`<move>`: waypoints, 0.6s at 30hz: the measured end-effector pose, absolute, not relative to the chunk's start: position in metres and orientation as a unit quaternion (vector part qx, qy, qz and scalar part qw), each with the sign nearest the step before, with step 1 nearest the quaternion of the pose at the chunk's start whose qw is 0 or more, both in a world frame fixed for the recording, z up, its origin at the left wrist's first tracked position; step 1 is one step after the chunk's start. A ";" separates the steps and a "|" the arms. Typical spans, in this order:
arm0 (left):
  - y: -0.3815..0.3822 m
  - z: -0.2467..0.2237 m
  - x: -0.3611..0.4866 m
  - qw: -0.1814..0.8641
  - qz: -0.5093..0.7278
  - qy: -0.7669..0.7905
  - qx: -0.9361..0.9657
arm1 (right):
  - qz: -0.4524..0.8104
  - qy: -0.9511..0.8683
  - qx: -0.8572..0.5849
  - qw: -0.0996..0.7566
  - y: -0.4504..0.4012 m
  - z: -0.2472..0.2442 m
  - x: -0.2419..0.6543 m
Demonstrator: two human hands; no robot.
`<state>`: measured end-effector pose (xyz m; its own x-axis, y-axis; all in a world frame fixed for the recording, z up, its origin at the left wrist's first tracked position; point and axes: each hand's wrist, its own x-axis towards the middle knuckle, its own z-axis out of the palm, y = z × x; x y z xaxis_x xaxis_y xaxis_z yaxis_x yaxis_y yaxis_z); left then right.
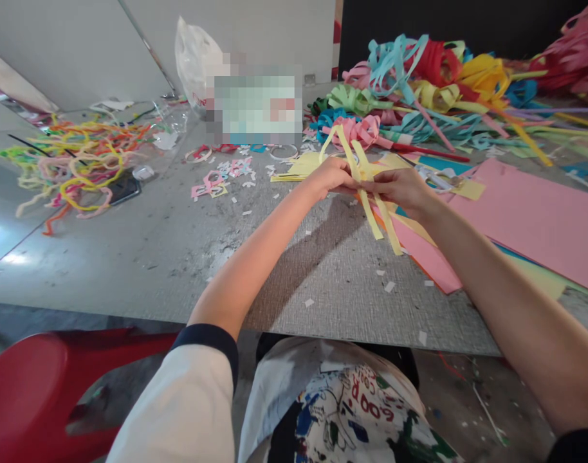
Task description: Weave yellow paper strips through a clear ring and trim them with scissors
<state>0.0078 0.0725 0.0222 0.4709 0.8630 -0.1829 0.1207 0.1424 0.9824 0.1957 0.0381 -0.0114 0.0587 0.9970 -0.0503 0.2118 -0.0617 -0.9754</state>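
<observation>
The grey laminate work table (144, 257) carries a pink card sheet (530, 218), and the work is held just above the sheet's near corner. The left hand (330, 177) and right hand (395, 190) are closed, each pinching the crossed yellow paper strips (371, 215), whose ends hang free.
</observation>
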 end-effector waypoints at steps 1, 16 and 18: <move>0.073 0.022 0.008 0.625 0.294 0.423 0.587 | 0.445 -0.525 -0.577 0.439 0.039 -0.011 0.196; 0.081 0.016 0.003 0.613 0.296 0.431 0.592 | 0.423 -0.474 -0.602 0.484 0.040 -0.011 0.197; 0.081 0.016 0.003 0.614 0.300 0.435 0.587 | 0.427 -0.463 -0.594 0.501 0.039 -0.008 0.198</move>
<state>0.0028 0.0813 0.0160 0.4423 0.8783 -0.1818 0.1419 0.1316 0.9811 0.1981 0.0387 -0.0083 0.2061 0.9776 -0.0433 0.1226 -0.0697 -0.9900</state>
